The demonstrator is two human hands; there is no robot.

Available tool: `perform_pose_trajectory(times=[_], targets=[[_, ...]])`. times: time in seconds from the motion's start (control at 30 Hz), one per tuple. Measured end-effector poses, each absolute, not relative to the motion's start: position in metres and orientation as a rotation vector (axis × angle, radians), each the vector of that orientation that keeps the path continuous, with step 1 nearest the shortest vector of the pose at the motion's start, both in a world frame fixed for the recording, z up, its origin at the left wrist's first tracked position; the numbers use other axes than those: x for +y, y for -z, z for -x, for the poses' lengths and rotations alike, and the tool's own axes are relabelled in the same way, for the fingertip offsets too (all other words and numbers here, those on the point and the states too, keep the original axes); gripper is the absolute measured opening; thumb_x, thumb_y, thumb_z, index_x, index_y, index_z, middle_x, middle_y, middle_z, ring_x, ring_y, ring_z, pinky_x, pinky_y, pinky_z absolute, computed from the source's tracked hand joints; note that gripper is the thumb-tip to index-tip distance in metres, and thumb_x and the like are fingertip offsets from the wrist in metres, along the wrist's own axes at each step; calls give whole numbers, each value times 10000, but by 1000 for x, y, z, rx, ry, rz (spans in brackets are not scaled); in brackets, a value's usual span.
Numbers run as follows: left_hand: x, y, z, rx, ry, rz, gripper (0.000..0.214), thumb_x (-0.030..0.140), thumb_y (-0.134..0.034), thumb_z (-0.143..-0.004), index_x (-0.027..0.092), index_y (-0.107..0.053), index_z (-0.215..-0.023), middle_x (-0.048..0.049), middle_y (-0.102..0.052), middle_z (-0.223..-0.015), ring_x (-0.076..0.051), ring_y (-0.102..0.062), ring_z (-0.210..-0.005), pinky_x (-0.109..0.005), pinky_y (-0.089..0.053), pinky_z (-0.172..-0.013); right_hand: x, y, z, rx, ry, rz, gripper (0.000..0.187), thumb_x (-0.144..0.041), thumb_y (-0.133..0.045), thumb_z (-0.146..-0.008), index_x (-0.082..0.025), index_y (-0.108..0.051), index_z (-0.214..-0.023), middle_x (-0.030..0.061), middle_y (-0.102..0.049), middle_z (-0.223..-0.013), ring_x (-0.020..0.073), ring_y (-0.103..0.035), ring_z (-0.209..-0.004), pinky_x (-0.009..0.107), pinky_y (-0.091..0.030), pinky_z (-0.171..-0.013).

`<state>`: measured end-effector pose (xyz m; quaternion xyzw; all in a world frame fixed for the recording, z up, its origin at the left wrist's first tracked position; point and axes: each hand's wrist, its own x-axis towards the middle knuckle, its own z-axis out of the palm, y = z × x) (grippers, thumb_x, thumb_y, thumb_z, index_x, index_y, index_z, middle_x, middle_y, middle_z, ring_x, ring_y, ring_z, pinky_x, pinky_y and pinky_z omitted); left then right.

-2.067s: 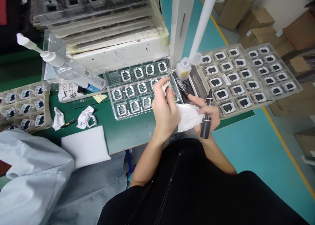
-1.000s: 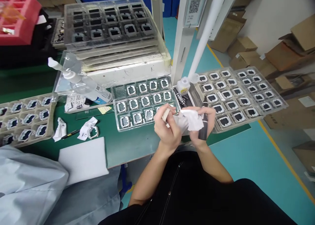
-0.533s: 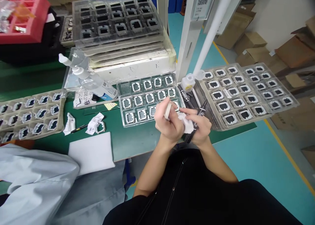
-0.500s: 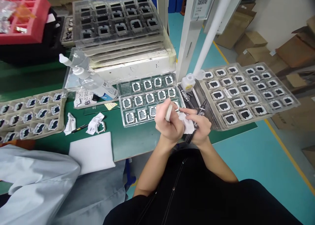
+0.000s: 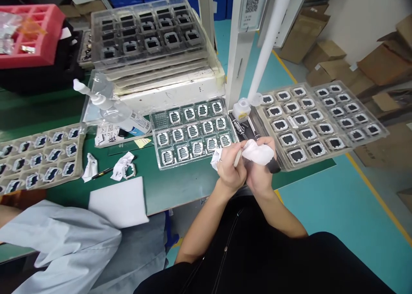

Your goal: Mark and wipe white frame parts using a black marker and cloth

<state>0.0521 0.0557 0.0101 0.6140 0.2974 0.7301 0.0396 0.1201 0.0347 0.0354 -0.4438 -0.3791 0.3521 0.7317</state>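
Observation:
My left hand (image 5: pixel 232 170) is closed around a thin pale part (image 5: pixel 237 158), seen edge-on so its full shape is hidden. A bit of white wipe (image 5: pixel 216 159) sticks out at that hand's left side. My right hand (image 5: pixel 261 176), close against the left, grips a crumpled white wipe (image 5: pixel 258 152) that covers its fingers. Beside the right hand shows the dark end of a black tube or marker (image 5: pixel 274 166); the rest is hidden. Just beyond my hands lies a clear tray (image 5: pixel 161 121) holding rows of white-rimmed frames (image 5: pixel 192 131).
At right are trays of frames (image 5: pixel 299 119) and a small white bottle (image 5: pixel 241 110). A pump bottle (image 5: pixel 128 120), stacked trays (image 5: pixel 148 32), loose wipes (image 5: pixel 91 167), a pen (image 5: pixel 102 173) and a white pad (image 5: pixel 118 201) lie leftward. A co-worker's sleeve (image 5: pixel 71 238) is at lower left.
My hands have come closer together and slightly lower. The wipe now spreads over my right fingers, and the black tube, earlier upright in the right hand, is mostly hidden.

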Motion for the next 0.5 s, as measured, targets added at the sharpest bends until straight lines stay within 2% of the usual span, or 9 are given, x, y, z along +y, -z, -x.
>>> perform_pose_trajectory(times=[0.1,0.2,0.33,0.4,0.5], targets=[[51,-6,-51,886,-2241,-1894,457,178,-578,-1177,267,-568,-1625,-69,-826,-1101,-192,-844,-969,-298,-692,-819,39,-35,-121,-819,-781,957,376,-417,-807,-989,-349,-446,-1068,-56,-791,-883,201,-757,-678,339,-645,-619],[44,-7,-48,862,-2243,-1889,470,163,-591,-1166,276,-567,-1621,-51,-815,-1081,-170,-834,-895,-279,-697,-774,40,-33,-126,-871,-745,941,383,-450,-795,-1015,-343,-436,-1095,-42,-797,-951,180,-748,-664,314,-610,-597],[39,-18,-47,859,-2217,-1788,484,160,-543,-1189,313,-506,-1647,-62,-820,-1233,-89,-728,-674,-221,-652,-648,42,-30,-132,-1071,-530,888,406,-502,-839,-983,-332,-502,-1131,23,-824,-1075,243,-832,-893,396,-691,-768],[40,-22,-47,846,-2169,-1732,446,179,-521,-1205,318,-512,-1628,-73,-813,-1313,-72,-708,-646,-225,-657,-659,43,-30,-132,-1135,-406,896,366,-452,-851,-984,-327,-530,-1107,34,-839,-1078,259,-840,-944,412,-700,-793],[42,-24,-46,905,-2096,-1689,409,188,-524,-1206,285,-533,-1603,-61,-812,-1227,-111,-782,-771,-257,-694,-757,46,-31,-132,-1160,-354,900,348,-368,-877,-980,-323,-557,-1110,33,-858,-1095,253,-851,-956,410,-717,-798]])
